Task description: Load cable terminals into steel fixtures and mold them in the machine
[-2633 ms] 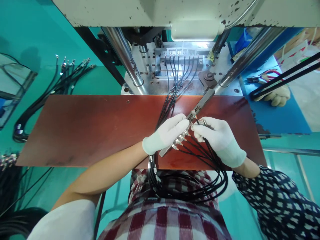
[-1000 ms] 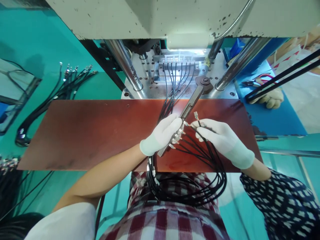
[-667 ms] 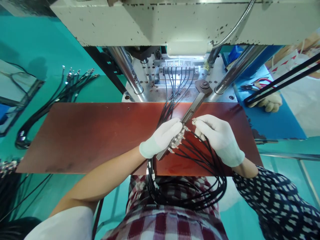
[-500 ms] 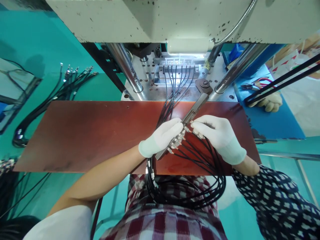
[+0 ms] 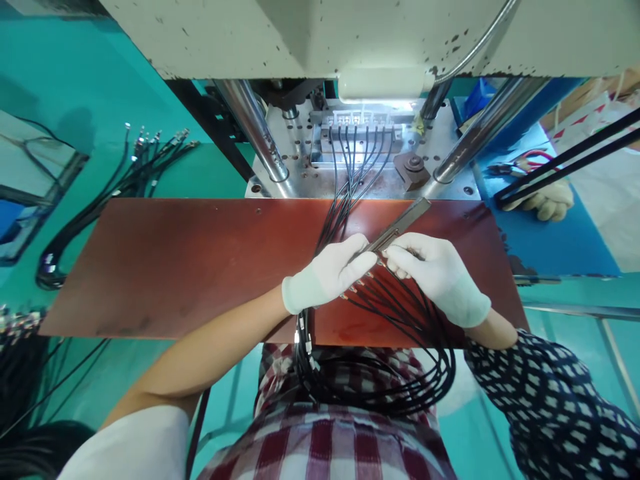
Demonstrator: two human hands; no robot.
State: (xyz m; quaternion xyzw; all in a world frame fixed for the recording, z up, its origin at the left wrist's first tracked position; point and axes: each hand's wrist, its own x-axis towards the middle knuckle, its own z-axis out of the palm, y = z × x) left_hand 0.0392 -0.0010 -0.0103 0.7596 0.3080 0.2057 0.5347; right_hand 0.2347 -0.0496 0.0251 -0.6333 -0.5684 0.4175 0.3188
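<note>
My left hand, in a white glove, is wrapped round a grey metal bar that slants up to the right above the brown board. Several black cables with metal ends run from the bar's lower side and loop down over my lap. My right hand, also gloved, is pinched at the bar's right side beside a cable end; its fingertips hide what they grip. Behind, more cables run into a lit metal fixture in the press.
The brown board spans the front of the press. Steel posts flank the fixture. A cable bundle hangs at the left. On the blue table lie pliers and a glove.
My left hand has turned the metal bar, so that its cable-end side is less visible and its upper end lies farther right. My right hand stays close beside it.
</note>
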